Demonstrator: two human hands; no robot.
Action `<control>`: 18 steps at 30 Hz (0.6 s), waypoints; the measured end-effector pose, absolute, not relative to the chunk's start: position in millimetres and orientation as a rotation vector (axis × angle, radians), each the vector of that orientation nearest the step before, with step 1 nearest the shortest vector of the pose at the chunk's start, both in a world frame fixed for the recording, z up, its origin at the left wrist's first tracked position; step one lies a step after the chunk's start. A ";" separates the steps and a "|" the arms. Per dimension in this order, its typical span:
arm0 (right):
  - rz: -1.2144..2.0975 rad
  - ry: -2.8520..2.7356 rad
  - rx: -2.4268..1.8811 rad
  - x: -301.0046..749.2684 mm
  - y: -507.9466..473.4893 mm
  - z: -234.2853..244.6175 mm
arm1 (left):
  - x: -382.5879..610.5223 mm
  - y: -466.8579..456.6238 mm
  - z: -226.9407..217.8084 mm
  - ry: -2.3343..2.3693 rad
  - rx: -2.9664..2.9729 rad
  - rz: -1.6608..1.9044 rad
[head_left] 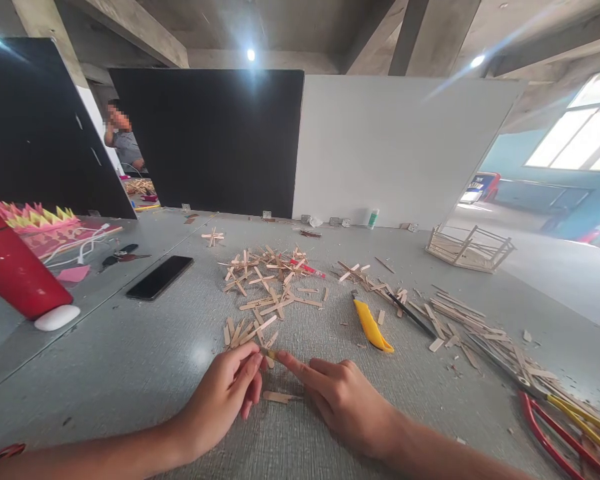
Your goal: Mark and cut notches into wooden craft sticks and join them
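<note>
Bench (145,373), grey and finely ribbed, spans the lower frame. Flat wooden crosses (279,304) at centre look joined; loose strips (459,304) at right look unused. An openwork stick structure (461,260), right, appears assembled. Lower centre, the left hand (235,377) pinches a small slim piece (269,353); the right hand (343,393) extends a forefinger to it, its own grip unclear.

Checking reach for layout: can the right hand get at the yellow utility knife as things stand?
Likely yes: the yellow utility knife lies just beyond the right hand, with bare tabletop between and nothing seen blocking.
</note>
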State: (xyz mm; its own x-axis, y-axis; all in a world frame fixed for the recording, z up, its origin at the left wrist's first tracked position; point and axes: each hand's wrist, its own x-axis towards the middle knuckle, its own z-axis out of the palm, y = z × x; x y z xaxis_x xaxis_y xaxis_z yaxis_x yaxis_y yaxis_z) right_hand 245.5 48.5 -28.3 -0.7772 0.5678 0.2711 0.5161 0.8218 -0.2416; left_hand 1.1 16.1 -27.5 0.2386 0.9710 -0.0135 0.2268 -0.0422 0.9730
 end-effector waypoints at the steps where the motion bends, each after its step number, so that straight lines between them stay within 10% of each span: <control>1: 0.196 -2.677 -0.814 245.6 48.1 -28.5 | 1.2 16.4 -27.3 1.182 1.493 0.922; 18: 0.369 -2.409 -1.137 247.9 51.4 -36.2 | 1.8 12.9 -24.3 1.190 1.466 0.935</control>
